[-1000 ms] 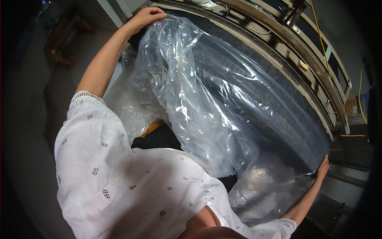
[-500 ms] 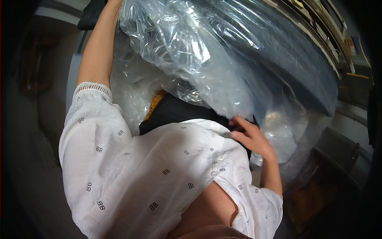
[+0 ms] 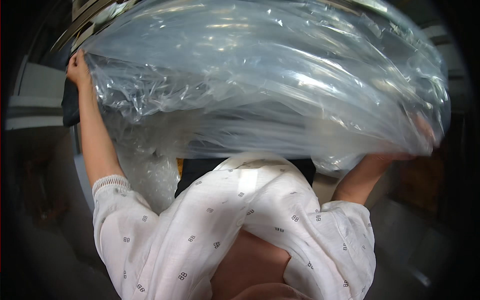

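A large sheet of clear plastic film [image 3: 240, 80] stretches across the space before me, wrinkled and shiny. At its far left corner my left hand [image 3: 79, 67] is closed, pinching the film's edge with the arm reaching out. On the right, my right hand [image 3: 422, 131] shows blurred through the film. It appears closed on the sheet's near right part, and its fingertips are partly hidden. The near edge of the film hangs taut between the hands, just above the black cloth [image 3: 195, 170] at my lap.
More crumpled clear plastic [image 3: 142, 165] hangs below the sheet on the left. A dark cloth [image 3: 71, 107] hangs beside my left hand. Long metal and wooden bars [image 3: 95, 17] run along the far left edge.
My right hand has moved from near my waist out to the right, with the film now drawn across. The view has turned left, and the blue-grey padded surface is now veiled by film.
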{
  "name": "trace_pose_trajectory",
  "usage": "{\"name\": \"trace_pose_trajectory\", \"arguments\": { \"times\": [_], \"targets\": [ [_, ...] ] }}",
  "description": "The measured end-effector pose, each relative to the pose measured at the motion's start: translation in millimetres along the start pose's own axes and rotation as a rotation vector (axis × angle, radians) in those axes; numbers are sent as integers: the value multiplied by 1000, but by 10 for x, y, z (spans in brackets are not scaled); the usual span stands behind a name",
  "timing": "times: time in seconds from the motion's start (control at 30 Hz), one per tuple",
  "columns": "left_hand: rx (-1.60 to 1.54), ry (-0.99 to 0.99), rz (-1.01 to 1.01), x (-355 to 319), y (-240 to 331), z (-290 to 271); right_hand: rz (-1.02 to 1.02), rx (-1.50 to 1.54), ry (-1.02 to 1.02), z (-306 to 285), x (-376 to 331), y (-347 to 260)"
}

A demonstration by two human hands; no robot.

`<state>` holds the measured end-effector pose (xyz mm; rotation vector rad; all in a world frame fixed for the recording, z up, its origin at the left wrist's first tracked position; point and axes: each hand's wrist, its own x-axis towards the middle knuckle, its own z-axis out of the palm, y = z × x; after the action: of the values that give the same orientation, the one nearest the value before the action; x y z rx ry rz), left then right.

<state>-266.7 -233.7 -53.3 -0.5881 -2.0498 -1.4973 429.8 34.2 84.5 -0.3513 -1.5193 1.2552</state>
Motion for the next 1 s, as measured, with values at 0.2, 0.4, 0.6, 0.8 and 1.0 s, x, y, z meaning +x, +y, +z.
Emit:
{"name": "trace_pose_trajectory", "arguments": {
  "times": [0.2, 0.4, 0.6, 0.8, 1.0],
  "targets": [
    [-58, -40, -66, -79, 201, 105, 60, -615, -24, 492, -325, 529],
    [162, 4, -46, 102, -363, -191, 191, -1173, -31, -220, -30, 999],
    [-15, -229, 87, -100, 308, 142, -655, -1514, 485, -2430, 1083, -547],
    [109, -185, 111, -200, 463, 205, -825, -1889, 437, -2682, 1900, -1102],
    [463, -219, 55, -140, 397, -482, -46, -2174, -192, -1585, 904, 851]
  ]
}}
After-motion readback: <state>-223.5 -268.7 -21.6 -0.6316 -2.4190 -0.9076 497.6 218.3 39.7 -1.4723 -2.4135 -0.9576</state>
